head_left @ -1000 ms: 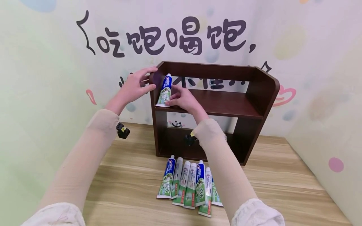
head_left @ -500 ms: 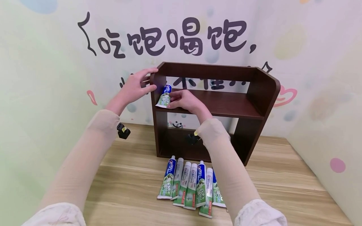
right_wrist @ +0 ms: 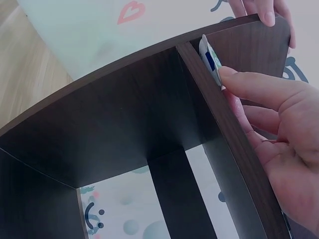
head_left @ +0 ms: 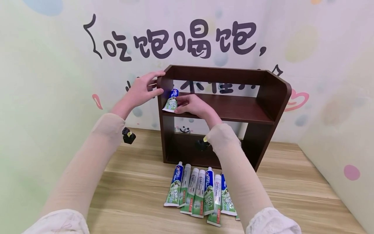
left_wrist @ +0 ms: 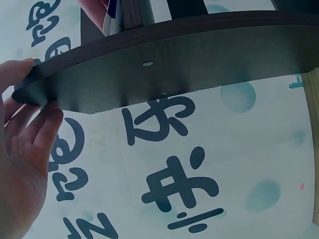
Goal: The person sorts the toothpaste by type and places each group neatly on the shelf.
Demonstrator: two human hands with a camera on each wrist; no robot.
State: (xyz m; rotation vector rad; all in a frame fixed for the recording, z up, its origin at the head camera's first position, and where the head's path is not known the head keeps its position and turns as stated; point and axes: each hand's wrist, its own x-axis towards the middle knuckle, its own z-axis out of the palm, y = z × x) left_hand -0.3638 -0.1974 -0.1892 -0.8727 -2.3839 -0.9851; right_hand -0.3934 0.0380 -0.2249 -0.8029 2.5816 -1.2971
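Note:
A dark brown two-tier wooden shelf stands on the table. My left hand grips the top of its left side panel; in the left wrist view the thumb and fingers lie on opposite faces of that panel. On the upper board, in the left corner, a blue, white and green toothpaste tube leans back with its crimped end at the board's front edge. My right hand holds this tube by its right side, the thumb near the crimped end. Only the tube's edge shows in the right wrist view.
Several toothpaste tubes lie in a fanned row on the wooden table before the shelf, some partly behind my right forearm. The lower compartment is open at the front. A printed wall rises behind the shelf.
The toothpaste tube on the upper board has tipped backward from a more upright stance, with my right hand moving along. My left hand has kept its place on the side panel.

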